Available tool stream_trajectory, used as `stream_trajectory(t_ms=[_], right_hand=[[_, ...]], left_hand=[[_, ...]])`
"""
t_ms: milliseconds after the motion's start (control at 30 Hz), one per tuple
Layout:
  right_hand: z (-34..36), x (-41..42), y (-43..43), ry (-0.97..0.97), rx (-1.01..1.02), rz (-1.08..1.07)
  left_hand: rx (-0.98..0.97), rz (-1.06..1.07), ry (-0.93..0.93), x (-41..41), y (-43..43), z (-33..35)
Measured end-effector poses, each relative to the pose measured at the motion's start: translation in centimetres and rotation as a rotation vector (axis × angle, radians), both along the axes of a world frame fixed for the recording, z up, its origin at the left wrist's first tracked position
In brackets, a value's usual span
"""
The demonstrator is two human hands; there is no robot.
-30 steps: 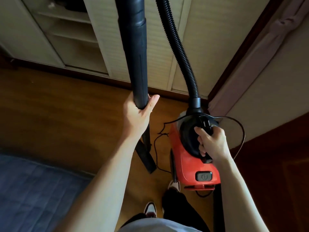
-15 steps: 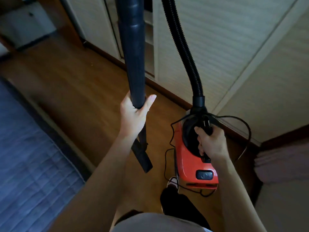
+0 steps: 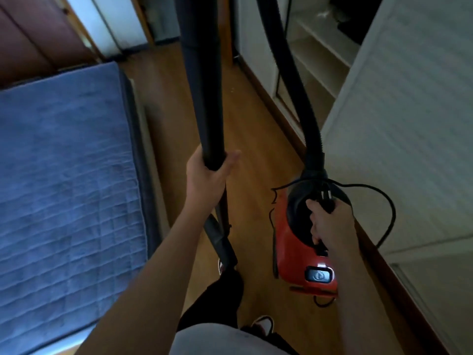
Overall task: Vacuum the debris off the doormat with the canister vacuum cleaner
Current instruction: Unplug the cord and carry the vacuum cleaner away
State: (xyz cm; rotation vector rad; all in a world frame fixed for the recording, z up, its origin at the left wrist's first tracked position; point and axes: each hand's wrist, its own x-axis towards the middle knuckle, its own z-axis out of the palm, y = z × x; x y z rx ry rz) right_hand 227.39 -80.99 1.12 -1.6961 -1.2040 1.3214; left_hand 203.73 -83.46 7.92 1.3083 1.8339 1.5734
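While the red canister vacuum cleaner hangs clear of the brown wooden floor, a person carries it down a narrow strip of boards between a blue quilted mattress along the floor's left edge and a white louvred wardrobe door along its right. The right hand is clamped around the black carry handle on top of the body, with what looks like the plug of the thin black power cord pinched under the same fingers, probably so the loose loops do not drag or trip the walker. The left hand is wrapped around the lower end of the thick black suction tube, which is held nearly upright, seemingly to keep the dark narrow nozzle off the boards. The ribbed black hose arcs up out of the top of the picture from the front of the machine. No doormat is in view, so the cleaning itself appears not to have begun; this looks like the walk to the spot. A grey power button near the rear of the casing bears a small symbol too blurred to read, and no brand name can be made out.
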Motion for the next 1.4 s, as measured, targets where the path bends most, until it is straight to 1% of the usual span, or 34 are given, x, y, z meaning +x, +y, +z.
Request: stream_trajectory(t_ms=[133, 233, 400, 533, 833, 1067, 1200, 1400], right_hand=[[-1.1, -3.8, 4.1, -0.032, 0.018, 0.055], [-1.9, -7.5, 8.3, -0.049, 0.014, 0.094], [-2.6, -14.6, 16.4, -0.072, -0.013, 0.174], [-1.7, -20.5, 22.6, -0.084, 0.009, 0.243], [0.3, -30.3, 32.7, -0.053, 0.044, 0.320], [-0.7, -36.3, 41.4, -0.041, 0.031, 0.354], [-1.3, -39.7, 48.2, -0.019, 0.026, 0.406], [-1.8, -44.9, 60.4, -0.060, 0.029, 0.527]], left_hand=[[-0.017, 0.104, -0.056, -4.3, 2.7, -1.6], [-0.032, 0.158, -0.054, -7.8, 6.0, -2.3], [-0.024, 0.193, -0.095, -14.3, 12.8, -3.5], [-0.001, 0.209, -0.127, -19.1, 18.3, -2.9], [0.069, 0.298, -0.108, -27.8, 26.9, -1.7], [0.059, 0.370, -0.098, -33.2, 34.0, -2.3], [0.037, 0.409, -0.072, -36.1, 40.1, -2.7], [0.020, 0.506, -0.018, -40.1, 52.2, -3.0]])
